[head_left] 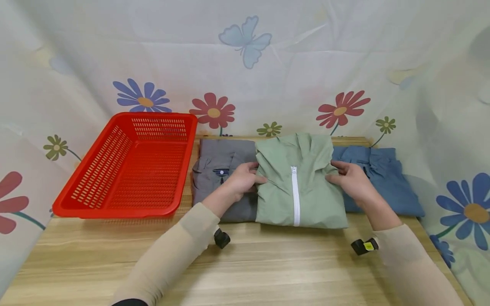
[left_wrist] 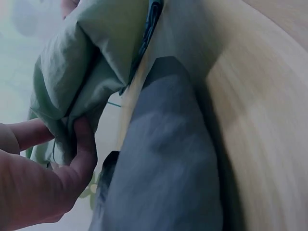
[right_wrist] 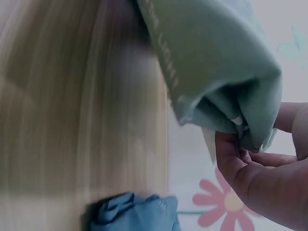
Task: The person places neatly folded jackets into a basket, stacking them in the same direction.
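Head view: left fingers and right fingers pinch the green jacket's sides.

We see a pale wood-grain counter, with creased white cloth hanging behind it and along both sides. On the far cloth we find a light-blue butterfly above two red flowers; a blue flower shows at right. Soft light glosses the counter.

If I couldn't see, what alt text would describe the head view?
Two hands hold a folded green jacket by its sides. A gray garment and a blue garment lie folded on a wooden table, a red basket at left.
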`<move>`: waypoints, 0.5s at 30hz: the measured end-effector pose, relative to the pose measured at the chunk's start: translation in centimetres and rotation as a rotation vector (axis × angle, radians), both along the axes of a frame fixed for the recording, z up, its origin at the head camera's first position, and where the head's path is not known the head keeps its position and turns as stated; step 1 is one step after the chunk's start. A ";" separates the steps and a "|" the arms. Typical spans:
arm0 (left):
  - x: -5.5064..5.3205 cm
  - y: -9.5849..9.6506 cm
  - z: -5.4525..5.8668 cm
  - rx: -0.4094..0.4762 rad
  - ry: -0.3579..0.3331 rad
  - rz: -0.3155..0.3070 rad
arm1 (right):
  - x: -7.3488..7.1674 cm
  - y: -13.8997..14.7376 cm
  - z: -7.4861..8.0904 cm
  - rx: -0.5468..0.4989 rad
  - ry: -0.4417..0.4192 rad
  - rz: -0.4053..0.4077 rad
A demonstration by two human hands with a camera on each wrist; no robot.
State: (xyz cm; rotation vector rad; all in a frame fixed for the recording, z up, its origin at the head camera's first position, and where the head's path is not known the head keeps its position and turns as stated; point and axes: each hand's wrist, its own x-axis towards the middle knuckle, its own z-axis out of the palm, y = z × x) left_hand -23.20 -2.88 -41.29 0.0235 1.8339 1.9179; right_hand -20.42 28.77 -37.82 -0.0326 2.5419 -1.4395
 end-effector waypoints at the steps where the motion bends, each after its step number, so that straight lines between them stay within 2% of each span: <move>1: 0.1 -0.3 0.2 0.003 -0.005 -0.007 | 0.0 -0.2 0.2 -0.008 -0.005 0.009; 8: 1.0 -2.9 0.9 0.007 -0.038 -0.018 | 0.1 -2.4 1.3 -0.142 -0.050 0.049; 15: 1.5 -6.0 2.3 -0.018 -0.025 -0.020 | -0.2 -5.2 2.5 -0.137 -0.034 0.112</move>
